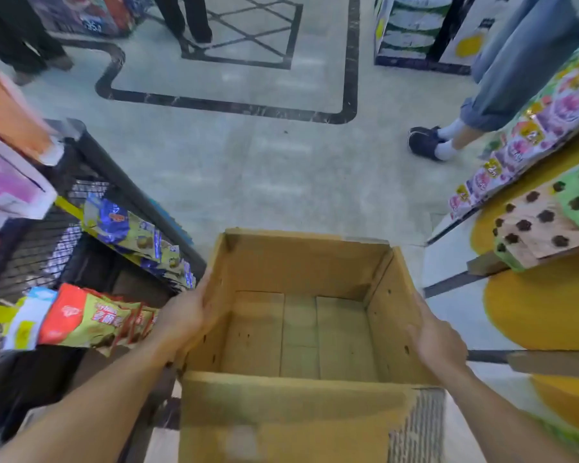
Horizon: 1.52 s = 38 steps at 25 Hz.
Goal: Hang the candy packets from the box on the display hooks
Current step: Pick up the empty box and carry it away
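An open cardboard box (301,265) fills the lower middle of the view, and its inside holds nothing. My left hand (184,315) presses flat against its left wall. My right hand (437,339) lies against its right wall, fingers over the outside. On the black mesh display rack (47,242) at the left, red-and-green candy packets (87,319) hang in a row just beside my left hand. Blue-and-yellow packets (131,232) hang on the hooks above them.
A shelf with pink packets (528,138) and yellow stands (549,312) runs along the right. A person in jeans and dark shoes (425,142) stands at the upper right; other legs (194,25) show at the top. Tiled floor (248,168) lies ahead.
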Motion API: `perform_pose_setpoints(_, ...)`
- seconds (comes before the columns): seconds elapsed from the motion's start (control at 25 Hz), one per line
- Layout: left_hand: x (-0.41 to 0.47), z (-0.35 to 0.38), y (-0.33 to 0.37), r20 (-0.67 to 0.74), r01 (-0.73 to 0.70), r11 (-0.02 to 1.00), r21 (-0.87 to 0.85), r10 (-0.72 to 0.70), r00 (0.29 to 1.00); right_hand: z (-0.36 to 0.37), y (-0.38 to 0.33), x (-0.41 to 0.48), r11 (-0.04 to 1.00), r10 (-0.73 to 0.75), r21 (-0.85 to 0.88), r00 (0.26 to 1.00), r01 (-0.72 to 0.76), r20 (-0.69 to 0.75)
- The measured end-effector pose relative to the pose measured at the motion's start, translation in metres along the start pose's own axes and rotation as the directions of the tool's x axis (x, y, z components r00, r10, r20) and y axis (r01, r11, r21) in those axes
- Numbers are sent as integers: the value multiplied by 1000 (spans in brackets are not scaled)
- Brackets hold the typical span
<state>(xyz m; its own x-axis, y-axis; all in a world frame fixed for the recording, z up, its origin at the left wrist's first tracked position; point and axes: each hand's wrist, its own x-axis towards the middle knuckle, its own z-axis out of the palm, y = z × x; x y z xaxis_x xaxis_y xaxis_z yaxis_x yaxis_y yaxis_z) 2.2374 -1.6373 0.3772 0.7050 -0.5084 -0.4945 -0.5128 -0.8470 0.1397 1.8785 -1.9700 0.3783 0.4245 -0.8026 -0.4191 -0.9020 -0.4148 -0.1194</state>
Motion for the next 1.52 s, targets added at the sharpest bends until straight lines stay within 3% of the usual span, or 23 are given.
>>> perform_pose_setpoints(0.4, 171, 181, -9, 6, 62, 998, -8, -62, 998, 185, 9, 158, 999, 38, -15, 999, -37, 39)
perform_pose_setpoints(0.72, 198, 249, -20, -113, 75, 996, -46, -79, 990, 264, 10, 161, 994, 71, 85, 997, -71, -4)
perform_pose_setpoints(0.92, 188, 267, -25, -80, 107, 992, -61, -112, 991, 292, 12, 141, 990, 59, 125, 998, -57, -10)
perform_pose_setpoints(1.16, 183, 272, -30, 6, 68, 993, -98, -68, 998, 300, 9, 135, 994, 79, 74, 996, -82, 41)
perform_pose_setpoints(1.32, 171, 243, -18, 156, 49, 999, -11, -47, 987, 269, -3, 131, 993, 111, 16, 975, -117, 193)
perform_pose_setpoints(1.44, 159, 197, 5, 99, -73, 987, 141, 59, 993, 206, -24, 119, 991, 133, -28, 963, -130, 233)
perform_pose_setpoints(1.52, 144, 151, 21, 52, -180, 967, 177, 174, 983, 155, -38, 96, 992, 128, -31, 975, -124, 182)
